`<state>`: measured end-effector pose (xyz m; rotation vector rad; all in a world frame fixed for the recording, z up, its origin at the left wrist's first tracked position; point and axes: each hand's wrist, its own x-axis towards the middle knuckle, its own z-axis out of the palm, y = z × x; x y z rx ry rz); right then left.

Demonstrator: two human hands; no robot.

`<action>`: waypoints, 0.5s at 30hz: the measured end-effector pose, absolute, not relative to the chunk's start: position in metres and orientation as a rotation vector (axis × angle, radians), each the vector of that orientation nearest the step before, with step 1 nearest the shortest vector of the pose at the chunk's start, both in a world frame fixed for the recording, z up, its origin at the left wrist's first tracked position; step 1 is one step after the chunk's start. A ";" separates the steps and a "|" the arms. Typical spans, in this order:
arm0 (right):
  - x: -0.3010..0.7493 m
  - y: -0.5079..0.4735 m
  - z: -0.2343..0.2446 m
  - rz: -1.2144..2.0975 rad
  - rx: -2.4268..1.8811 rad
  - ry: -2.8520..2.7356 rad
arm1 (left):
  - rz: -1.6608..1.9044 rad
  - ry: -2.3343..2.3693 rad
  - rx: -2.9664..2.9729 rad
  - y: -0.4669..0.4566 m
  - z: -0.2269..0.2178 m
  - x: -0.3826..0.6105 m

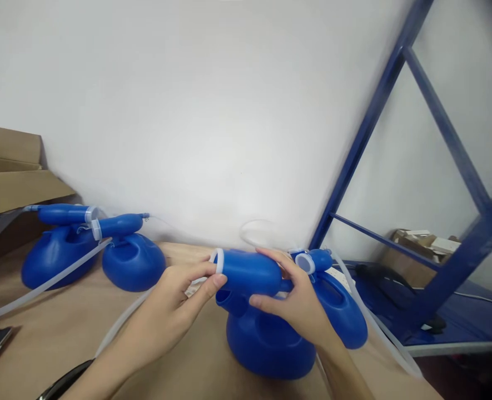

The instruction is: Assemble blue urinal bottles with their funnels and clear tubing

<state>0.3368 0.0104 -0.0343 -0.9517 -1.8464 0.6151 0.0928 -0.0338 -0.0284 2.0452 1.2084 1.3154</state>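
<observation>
Between my hands is a blue plastic cup (246, 272) lying on its side, with a white ring round its mouth and a narrow neck at its right end. The fingers and thumb of my left hand (179, 305) pinch the white ring (219, 261). My right hand (298, 297) wraps round the cup's neck end, thumb in front and fingers behind. Directly below stands a blue plastic jug (271, 347) with a short open spout (224, 298). Whether the cup rests on the jug is hidden by my hands.
Two similar blue jugs (58, 261) (134, 264) with cups on top stand left, beside an open cardboard box (20, 191). Another jug (341, 316) is at right. Clear tubes (62, 281) cross the brown tabletop (179, 366). A blue metal frame (366, 128) rises at right.
</observation>
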 end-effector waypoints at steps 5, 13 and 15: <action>0.334 0.015 -0.039 0.629 -0.803 -1.842 | 1.224 1.232 1.991 -0.038 -0.031 0.086; 0.318 0.019 -0.049 0.726 -0.786 -1.769 | 1.353 1.209 1.946 -0.039 -0.033 0.099; 0.314 0.019 -0.051 0.806 -0.841 -1.730 | 1.419 1.219 1.869 -0.035 -0.028 0.100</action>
